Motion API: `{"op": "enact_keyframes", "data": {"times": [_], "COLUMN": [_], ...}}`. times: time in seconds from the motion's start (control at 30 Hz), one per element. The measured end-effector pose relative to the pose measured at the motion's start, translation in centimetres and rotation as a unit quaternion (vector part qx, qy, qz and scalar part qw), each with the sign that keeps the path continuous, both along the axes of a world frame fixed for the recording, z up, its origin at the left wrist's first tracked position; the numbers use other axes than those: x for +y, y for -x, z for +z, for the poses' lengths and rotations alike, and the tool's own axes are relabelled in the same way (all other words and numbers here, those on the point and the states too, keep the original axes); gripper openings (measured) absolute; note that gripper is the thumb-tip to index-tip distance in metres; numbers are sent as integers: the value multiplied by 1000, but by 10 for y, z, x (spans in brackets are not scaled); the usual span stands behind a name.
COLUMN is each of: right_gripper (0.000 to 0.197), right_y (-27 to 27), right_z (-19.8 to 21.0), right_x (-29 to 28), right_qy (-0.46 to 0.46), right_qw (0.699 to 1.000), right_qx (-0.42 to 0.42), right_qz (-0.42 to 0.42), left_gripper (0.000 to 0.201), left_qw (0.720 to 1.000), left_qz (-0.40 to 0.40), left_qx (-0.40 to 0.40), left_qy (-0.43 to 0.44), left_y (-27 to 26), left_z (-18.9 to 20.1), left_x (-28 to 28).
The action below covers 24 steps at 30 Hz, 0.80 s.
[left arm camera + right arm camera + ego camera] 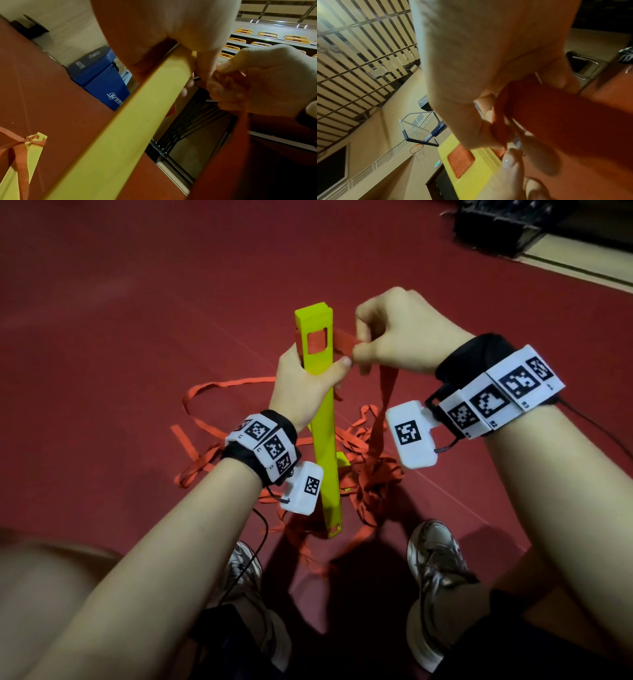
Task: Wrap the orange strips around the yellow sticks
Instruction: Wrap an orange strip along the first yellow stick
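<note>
A long yellow stick stands nearly upright in front of me, and my left hand grips it just below a rectangular slot near its top. An orange strip passes through that slot and comes out on the right side. My right hand pinches this strip close beside the stick, and the rest of the strip hangs down to the floor. In the right wrist view the orange strip runs through my curled fingers above the yellow stick. The left wrist view shows the yellow stick crossing diagonally.
A tangled pile of orange strips lies on the red floor beneath the stick. Another yellow stick with strip around it lies on the floor. My shoes are just behind the pile. A dark crate stands far right.
</note>
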State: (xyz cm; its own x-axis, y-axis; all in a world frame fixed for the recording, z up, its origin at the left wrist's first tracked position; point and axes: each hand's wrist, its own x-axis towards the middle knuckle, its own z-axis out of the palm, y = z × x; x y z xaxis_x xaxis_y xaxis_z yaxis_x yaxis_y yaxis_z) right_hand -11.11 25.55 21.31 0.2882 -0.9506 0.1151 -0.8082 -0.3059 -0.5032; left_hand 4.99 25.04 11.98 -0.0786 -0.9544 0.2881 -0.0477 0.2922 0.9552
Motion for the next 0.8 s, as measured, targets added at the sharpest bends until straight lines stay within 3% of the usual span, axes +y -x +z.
{"op": "enact_keyframes", "data": {"times": [0.07,0.17,0.33,0.43,0.57,0.63,0.8], "right_gripper": [19,20,24,20,37,44,14], "right_y": [2,7,12,4,-4,-4,1], "right_z": [-4,-12,-17,-16,-12,-15,-20], "right_x": [0,-6,-10,-8,-9,-10,-9], "right_qy": [-55,-112,-139,-133,-46,-56,-84], "right_qw": [998,993,983,991,983,977,978], "right_qx": [19,19,105,-22,-174,-205,-189], "right_qz": [-5,-36,-57,11,27,31,36], "left_gripper": [29,26,22,17,29,31,19], "left_qw": [1000,999,994,997,999,999,999], "left_qz": [6,-17,-15,-2,-7,-7,-8], "left_qx": [2,31,85,67,53,42,42], "left_qy": [-16,-41,-62,-35,-12,-8,-24], "left_y": [0,-1,-1,0,5,5,-2], "left_z": [0,2,7,7,6,4,3], "left_x": [1,3,4,2,2,2,-1]}}
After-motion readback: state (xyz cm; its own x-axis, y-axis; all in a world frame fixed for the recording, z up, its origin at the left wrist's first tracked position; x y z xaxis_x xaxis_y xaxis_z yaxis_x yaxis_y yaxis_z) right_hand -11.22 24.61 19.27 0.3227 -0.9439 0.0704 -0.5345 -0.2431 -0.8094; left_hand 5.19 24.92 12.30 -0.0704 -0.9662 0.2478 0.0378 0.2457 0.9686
